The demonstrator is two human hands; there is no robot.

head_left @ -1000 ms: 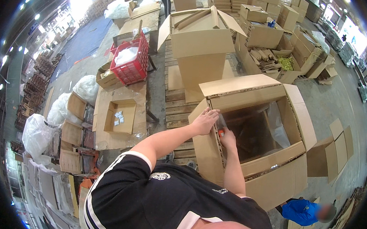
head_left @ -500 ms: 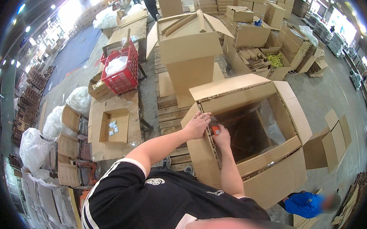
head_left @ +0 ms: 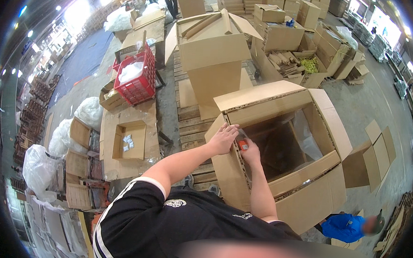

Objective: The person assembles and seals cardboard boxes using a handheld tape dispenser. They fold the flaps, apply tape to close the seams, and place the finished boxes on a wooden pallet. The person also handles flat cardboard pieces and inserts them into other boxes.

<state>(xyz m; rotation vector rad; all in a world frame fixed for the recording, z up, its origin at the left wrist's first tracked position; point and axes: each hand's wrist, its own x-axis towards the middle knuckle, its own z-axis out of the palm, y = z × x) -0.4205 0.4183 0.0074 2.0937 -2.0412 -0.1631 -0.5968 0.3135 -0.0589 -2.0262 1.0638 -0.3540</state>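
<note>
Grip: my right hand (head_left: 251, 152) is clenched round a small orange tool (head_left: 242, 144), probably a tape dispenser or cutter; my left hand (head_left: 223, 138) lies flat, fingers spread, holding nothing, pressing the near-left flap of the large open carton (head_left: 306, 181).
Location: both hands meet at the carton's near-left corner; tool just inside the rim there.
Step, as I judge: working the flap seam.
Next move calls for: steady flap pressure, tool drawn along the edge.
Nearby: wooden pallet (head_left: 192, 123) left of the carton.

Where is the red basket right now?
In the head view the red basket sits upper left, behind the left hand, beside flattened cardboard sheets and left of the wooden pallets.
</note>
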